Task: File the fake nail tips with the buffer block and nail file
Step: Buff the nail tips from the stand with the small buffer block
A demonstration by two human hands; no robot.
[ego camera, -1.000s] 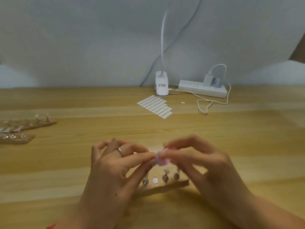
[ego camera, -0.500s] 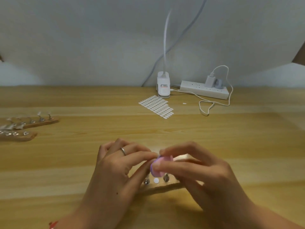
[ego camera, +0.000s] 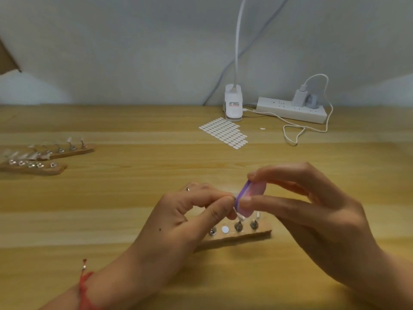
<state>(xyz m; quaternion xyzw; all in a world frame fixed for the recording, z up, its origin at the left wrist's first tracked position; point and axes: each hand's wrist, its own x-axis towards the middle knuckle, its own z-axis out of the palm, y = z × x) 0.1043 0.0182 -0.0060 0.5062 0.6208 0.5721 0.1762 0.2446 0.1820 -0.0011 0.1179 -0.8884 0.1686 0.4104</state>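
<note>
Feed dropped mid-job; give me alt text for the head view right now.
The right hand pinches a pink-and-purple buffer block against a clear nail tip pinched by the left hand, just above a wooden holder on the table. Two more holders lie far left; a sticker sheet and power strip sit behind.

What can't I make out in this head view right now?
Head view:
Tip: mostly hidden between left hand and buffer; edge state unreadable.
Near holder: left end under left hand.
Far holders: blurred, cut by left edge, count unclear.
Lamp: head beyond top edge.
</note>
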